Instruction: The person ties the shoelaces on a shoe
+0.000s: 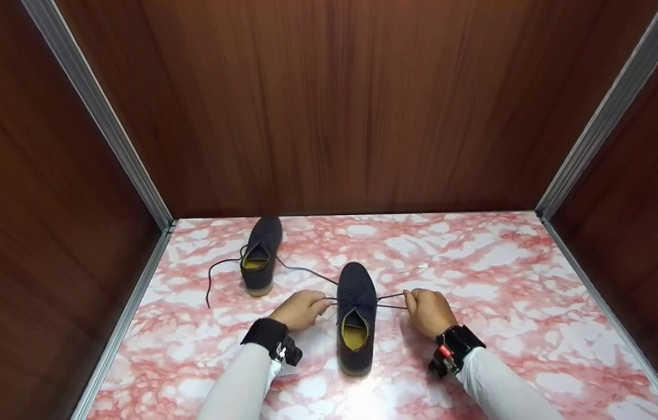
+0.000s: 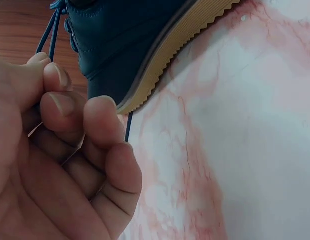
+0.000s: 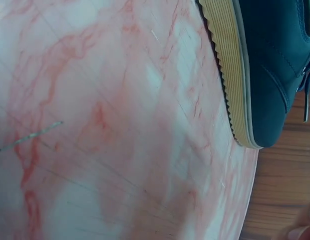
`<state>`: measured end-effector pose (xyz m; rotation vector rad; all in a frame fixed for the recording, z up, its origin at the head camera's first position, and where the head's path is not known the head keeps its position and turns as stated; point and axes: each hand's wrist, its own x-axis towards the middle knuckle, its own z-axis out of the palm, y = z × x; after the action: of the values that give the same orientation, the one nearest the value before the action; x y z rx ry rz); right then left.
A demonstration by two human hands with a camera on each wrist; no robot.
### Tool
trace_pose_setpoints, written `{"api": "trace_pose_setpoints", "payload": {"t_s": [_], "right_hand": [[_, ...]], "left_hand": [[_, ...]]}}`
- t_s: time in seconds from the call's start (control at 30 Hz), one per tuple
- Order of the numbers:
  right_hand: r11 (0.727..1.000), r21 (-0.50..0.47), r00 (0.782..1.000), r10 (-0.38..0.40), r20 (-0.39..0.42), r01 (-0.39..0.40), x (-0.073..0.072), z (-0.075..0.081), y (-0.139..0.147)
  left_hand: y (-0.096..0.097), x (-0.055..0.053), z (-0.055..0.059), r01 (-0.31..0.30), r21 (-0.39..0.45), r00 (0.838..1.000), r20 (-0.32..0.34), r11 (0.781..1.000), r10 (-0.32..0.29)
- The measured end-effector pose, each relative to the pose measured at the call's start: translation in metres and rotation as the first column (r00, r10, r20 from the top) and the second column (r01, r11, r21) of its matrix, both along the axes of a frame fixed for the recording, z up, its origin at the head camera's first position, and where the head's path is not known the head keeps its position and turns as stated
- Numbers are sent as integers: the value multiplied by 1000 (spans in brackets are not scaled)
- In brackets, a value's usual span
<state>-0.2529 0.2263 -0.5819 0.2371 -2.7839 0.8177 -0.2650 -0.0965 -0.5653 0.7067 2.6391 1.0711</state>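
Note:
A dark navy lace-up shoe (image 1: 355,279) stands upright on the table, toe pointing away, its yellowish insole (image 1: 354,336) showing. On its left side my left hand (image 1: 300,310) pinches dark lace; the left wrist view has two lace strands (image 2: 53,37) running from the shoe into the fingertips (image 2: 57,77). To the right of the shoe, my right hand (image 1: 430,312) grips lace (image 1: 392,306) between thumb and fingers, two strands stretched toward the shoe. The right wrist view catches only fingertips (image 3: 300,234) at its lower right corner, beside the shoe's ribbed tan sole (image 3: 225,60).
A matching shoe (image 1: 262,251) stands farther back to the left. One loose lace (image 1: 212,268) trails left from it, another lace (image 1: 305,269) reaches toward the nearer shoe. Dark wood-grain panels (image 1: 329,105) enclose the pink-and-white marbled table (image 1: 480,256) at the back and both sides.

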Motion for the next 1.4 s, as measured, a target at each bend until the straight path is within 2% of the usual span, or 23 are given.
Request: {"api": "trace_pose_setpoints", "payload": {"t_s": [0.2, 0.43, 0.6, 0.7, 0.87, 1.03, 1.13, 1.27, 1.4], "right_hand": [[1000, -31, 1000, 4, -6, -4, -3, -3, 5], [998, -62, 998, -5, 61, 9, -6, -5, 7], [997, -68, 995, -15, 97, 21, -9, -6, 6], [996, -77, 994, -25, 104, 33, -9, -7, 7], [993, -109, 991, -37, 128, 51, -7, -11, 8], [983, -163, 974, -41, 224, 79, -5, -18, 9], [971, -217, 959, -33, 283, 97, -5, -22, 10], [951, -294, 947, 7, 322, 93, -5, -23, 10], [931, -354, 930, 54, 363, 85, -2, -25, 9]], "left_hand": [[-5, -1, -4, 15, 10, 1000, -6, 1000, -15], [-8, -1, -12, -27, 47, 999, 41, 999, 25], [-9, 0, -16, -29, 73, 998, 56, 997, 25], [-9, 1, -19, -25, 99, 996, 88, 995, 16], [-8, 3, -24, -28, 144, 982, 189, 989, 0], [-3, 4, -26, -52, 178, 972, 235, 983, 9], [0, 4, -27, -68, 190, 970, 240, 979, 21], [3, 4, -28, -93, 192, 968, 245, 977, 44], [7, 7, -31, -115, 203, 959, 277, 972, 56]]}}
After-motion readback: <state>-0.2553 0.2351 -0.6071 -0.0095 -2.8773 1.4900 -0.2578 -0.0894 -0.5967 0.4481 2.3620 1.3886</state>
